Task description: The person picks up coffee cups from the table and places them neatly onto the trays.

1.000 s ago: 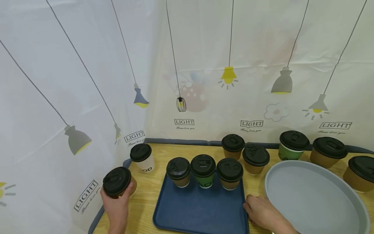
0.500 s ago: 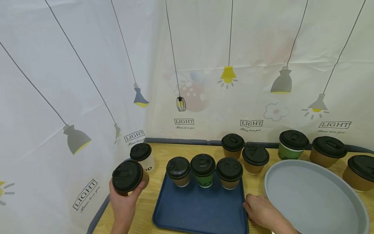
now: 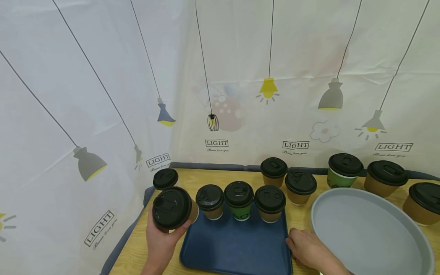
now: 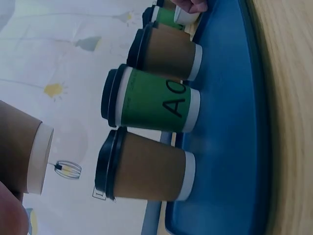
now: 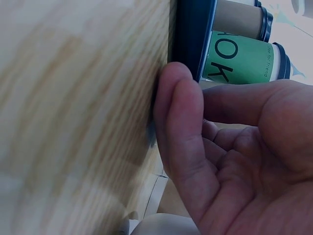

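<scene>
My left hand [image 3: 161, 242] grips a brown paper coffee cup with a black lid [image 3: 172, 208], raised and tilted at the left edge of the blue tray [image 3: 237, 246]. In the left wrist view its white-rimmed base [image 4: 40, 159] hangs apart from the cups on the tray. Along the tray's back stand a brown cup [image 3: 210, 204], a green cup [image 3: 240, 212] and another brown cup [image 3: 270, 204], all upright and lidded in black. My right hand [image 3: 307, 246] holds the tray's right rim, its fingertips [image 5: 183, 93] at the tray edge in the right wrist view.
A lidded cup [image 3: 165, 178] stands behind the held one, mostly hidden. Right of the tray lies a round grey tray [image 3: 371, 229]. Several lidded cups, including a green one [image 3: 343, 172], line the table's back right. Printed cloth [image 3: 227, 57] hangs behind the wooden table.
My left hand has carried the brown cup rightward, from beside the left cloth to the blue tray's left edge, where it now overlaps the cup behind. The right hand stays at the rim.
</scene>
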Action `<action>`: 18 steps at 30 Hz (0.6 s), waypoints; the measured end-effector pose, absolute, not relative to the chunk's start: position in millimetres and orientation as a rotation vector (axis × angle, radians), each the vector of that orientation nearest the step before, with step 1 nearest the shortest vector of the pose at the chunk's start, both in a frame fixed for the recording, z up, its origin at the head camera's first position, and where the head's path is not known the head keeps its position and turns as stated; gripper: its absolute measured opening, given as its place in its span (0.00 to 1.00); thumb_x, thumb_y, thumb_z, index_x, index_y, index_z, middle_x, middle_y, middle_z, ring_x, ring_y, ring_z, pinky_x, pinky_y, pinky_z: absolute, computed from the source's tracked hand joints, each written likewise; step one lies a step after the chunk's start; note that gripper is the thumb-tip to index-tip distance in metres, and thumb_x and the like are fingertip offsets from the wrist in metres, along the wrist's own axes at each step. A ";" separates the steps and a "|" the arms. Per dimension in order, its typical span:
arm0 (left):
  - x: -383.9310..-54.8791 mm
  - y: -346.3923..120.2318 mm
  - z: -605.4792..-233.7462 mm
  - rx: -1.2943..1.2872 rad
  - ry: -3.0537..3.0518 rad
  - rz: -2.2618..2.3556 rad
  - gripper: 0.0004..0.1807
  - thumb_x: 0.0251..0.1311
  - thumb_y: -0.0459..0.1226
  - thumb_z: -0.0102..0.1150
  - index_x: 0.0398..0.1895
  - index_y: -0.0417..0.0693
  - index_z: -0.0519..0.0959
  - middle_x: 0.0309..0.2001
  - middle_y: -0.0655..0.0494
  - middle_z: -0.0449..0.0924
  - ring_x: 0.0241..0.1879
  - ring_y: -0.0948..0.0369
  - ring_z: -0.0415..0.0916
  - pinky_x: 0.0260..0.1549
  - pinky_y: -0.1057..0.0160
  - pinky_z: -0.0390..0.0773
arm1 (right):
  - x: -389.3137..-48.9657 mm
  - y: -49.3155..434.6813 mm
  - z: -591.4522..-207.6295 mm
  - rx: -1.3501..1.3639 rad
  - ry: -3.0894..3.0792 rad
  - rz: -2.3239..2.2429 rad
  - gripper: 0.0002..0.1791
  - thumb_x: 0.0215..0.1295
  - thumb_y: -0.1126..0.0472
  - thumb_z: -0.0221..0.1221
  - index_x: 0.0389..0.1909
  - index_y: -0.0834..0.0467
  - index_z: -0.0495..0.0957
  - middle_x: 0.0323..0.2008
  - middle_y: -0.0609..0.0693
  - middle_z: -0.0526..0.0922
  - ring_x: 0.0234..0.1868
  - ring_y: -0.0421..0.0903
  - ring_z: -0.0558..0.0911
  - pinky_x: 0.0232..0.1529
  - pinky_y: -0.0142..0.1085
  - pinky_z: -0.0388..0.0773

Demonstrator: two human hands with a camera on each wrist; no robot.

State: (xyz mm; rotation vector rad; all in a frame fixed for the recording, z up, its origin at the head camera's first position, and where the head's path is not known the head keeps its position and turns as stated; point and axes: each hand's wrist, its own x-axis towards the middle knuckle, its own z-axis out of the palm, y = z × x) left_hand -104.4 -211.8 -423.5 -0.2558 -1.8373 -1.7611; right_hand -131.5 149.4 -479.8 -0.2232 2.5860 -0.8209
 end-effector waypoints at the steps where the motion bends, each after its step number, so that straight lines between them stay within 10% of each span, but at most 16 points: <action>1: -104.2 -209.0 -422.5 -0.278 -1.837 -1.767 0.45 0.41 0.12 0.70 0.67 0.36 0.69 0.60 0.57 0.78 0.58 0.63 0.79 0.53 0.69 0.79 | -131.2 149.4 -479.9 -0.222 2.588 -0.823 0.15 0.77 0.65 0.56 0.25 0.55 0.74 0.16 0.48 0.76 0.19 0.44 0.75 0.24 0.36 0.69; 18: -100.6 -155.5 -416.8 -0.423 -2.076 -1.991 0.49 0.42 0.21 0.78 0.72 0.43 0.68 0.63 0.52 0.78 0.62 0.59 0.76 0.60 0.60 0.77 | -129.1 149.7 -478.8 -0.214 2.594 -0.842 0.16 0.77 0.65 0.55 0.25 0.55 0.73 0.17 0.47 0.76 0.19 0.45 0.74 0.24 0.37 0.68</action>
